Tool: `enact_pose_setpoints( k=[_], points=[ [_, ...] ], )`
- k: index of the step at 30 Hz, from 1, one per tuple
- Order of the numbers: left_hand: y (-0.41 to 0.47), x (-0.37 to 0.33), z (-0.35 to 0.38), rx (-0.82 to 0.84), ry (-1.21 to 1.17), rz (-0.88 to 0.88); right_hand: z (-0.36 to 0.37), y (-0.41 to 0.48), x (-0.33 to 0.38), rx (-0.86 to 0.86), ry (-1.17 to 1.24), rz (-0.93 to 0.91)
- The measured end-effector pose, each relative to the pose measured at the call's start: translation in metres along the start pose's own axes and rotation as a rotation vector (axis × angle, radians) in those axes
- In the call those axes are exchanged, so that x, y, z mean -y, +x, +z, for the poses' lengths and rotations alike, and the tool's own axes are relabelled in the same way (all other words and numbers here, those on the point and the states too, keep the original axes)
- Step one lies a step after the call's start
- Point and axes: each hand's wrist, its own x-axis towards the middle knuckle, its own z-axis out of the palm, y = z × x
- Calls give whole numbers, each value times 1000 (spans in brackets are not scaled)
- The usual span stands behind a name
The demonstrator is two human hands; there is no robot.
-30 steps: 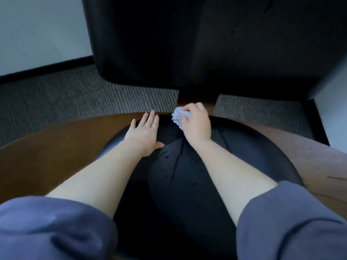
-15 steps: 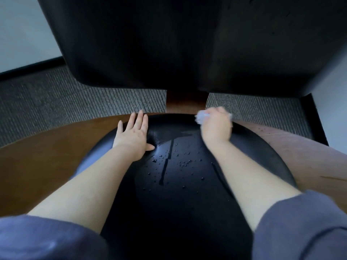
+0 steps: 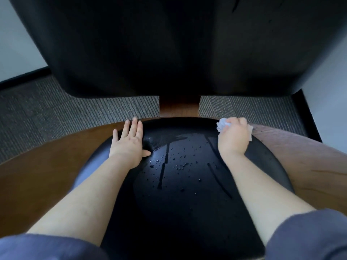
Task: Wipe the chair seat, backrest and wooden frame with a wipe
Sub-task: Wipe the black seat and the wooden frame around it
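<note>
While my right hand (image 3: 233, 136) clamps the crumpled wipe (image 3: 222, 125) at the seat's (image 3: 180, 194) far rim, my left hand (image 3: 129, 141) lies flat, fingers straight, holding nothing.

Head view: droplets (image 3: 180, 166) and streaks sit between my two wrists, so I reckon the good move is long overlapping pulls toward me, firm pressure, turning the wipe to a dry face, and keeping my left palm planted to steady the chair. The wooden frame (image 3: 47, 162) curves outside each hand; the backrest (image 3: 150, 44) looms beyond my fingertips, its top cut off. My knuckles hide how much wipe meets the leather, my sleeves cover the seat's near edge, and the dark surface makes cleaned patches hard to judge.
</note>
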Motion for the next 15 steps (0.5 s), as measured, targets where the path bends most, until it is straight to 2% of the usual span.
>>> enact_pose_setpoints(
  k=[2, 6, 9, 11, 15],
  points=[
    [0, 0, 2, -9, 6, 1, 11, -6, 28, 57, 11, -14],
    [1, 0, 3, -16, 2, 5, 41, -25, 97, 237, 73, -327],
    [2, 1, 3, -17, -1, 4, 45, -13, 100, 350, 61, -504],
    [2, 1, 3, -22, -1, 11, 33, 4, 71, 330, 9, -502],
    [1, 0, 1, -22, -4, 11, -2, 33, 7, 189, -166, -225]
  ],
)
